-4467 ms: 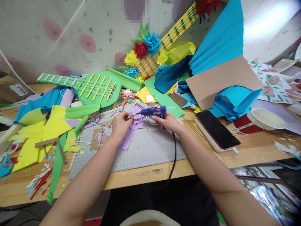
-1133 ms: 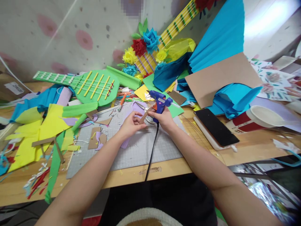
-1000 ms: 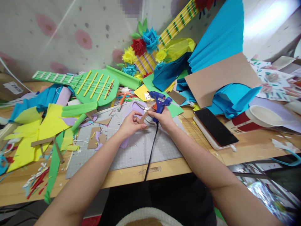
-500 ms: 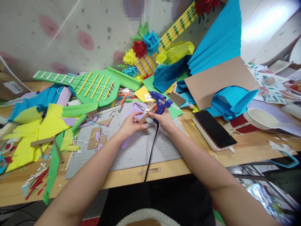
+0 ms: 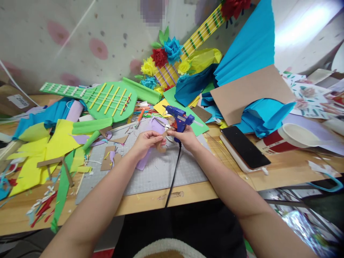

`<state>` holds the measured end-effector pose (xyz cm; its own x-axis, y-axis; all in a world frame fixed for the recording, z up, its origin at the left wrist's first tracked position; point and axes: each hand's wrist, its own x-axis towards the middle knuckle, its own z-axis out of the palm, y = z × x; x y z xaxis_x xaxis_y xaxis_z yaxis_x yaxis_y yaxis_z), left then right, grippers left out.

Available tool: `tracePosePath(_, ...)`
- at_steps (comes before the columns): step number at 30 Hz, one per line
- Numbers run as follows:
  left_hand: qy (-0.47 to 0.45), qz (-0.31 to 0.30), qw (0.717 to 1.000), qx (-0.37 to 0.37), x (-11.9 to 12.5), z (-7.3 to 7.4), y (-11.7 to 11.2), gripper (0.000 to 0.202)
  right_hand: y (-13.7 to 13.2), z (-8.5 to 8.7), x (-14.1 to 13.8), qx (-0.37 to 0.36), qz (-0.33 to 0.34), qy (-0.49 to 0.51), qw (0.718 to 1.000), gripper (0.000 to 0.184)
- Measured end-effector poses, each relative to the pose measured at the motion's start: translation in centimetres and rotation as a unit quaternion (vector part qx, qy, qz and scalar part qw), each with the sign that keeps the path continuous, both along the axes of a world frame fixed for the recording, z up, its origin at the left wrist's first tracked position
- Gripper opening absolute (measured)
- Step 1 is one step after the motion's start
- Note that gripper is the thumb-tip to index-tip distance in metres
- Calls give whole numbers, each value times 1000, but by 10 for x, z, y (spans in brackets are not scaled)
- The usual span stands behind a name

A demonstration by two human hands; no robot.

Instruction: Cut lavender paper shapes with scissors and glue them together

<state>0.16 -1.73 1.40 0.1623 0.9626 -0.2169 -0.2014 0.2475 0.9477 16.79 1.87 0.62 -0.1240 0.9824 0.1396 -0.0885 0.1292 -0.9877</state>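
Observation:
My right hand (image 5: 186, 138) is wrapped round the handle of a blue glue gun (image 5: 180, 120), its nozzle pointing up and left and its black cord hanging toward the table edge. My left hand (image 5: 147, 142) pinches a small strip of brown cardboard (image 5: 162, 145) just left of the glue gun. The strip's right end reaches my right thumb; whether that thumb grips it too I cannot tell. Behind the hands lie scissors (image 5: 162, 123), partly hidden, and purple paper (image 5: 145, 160) on a grey cutting mat (image 5: 161, 179).
A green paper guitar (image 5: 107, 100) lies at the back left, and a flower-decked yellow guitar (image 5: 168, 75) leans on the wall. Yellow paper (image 5: 57, 139) and other scraps cover the left side. A phone (image 5: 244, 147) and a paper cup (image 5: 287, 138) stand at the right.
My left fingers have closed together on the cardboard strip, which now bends downward. The glue gun has tilted and shifted slightly left and down in my right hand.

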Motion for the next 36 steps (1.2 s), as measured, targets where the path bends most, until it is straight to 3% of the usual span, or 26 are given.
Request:
tracePosePath(6, 73, 6, 997, 7, 4, 3, -4, 38, -3, 4, 1, -1, 5, -18, 1000, 43)
tracePosePath(15, 52, 51, 997, -6, 2, 4, 2, 33, -4, 9, 2, -15, -3, -19, 1000, 39)
tracePosePath(18, 62, 115, 991, 29, -17, 7, 6, 31, 0, 18, 26, -15, -37, -25, 999, 36)
tracePosePath(22, 50, 238, 966, 84, -45, 12, 13, 30, 11, 25, 76, 4, -41, -185, 982, 34)
tracePosePath(24, 50, 265, 959, 87, -52, 14, 15, 29, 15, 24, 93, -13, -10, -275, 961, 36)
tracePosePath(26, 60, 272, 958, 71, -54, 16, 16, 28, 18, 19, 101, -17, -24, -317, 948, 40)
tracePosePath(31, 77, 259, 962, 50, -54, 14, 15, 29, 25, 1, 93, 4, -82, -363, 928, 45)
tracePosePath(36, 53, 267, 961, 50, -57, 6, 19, 21, 27, -7, 91, 10, -75, -372, 925, 47)
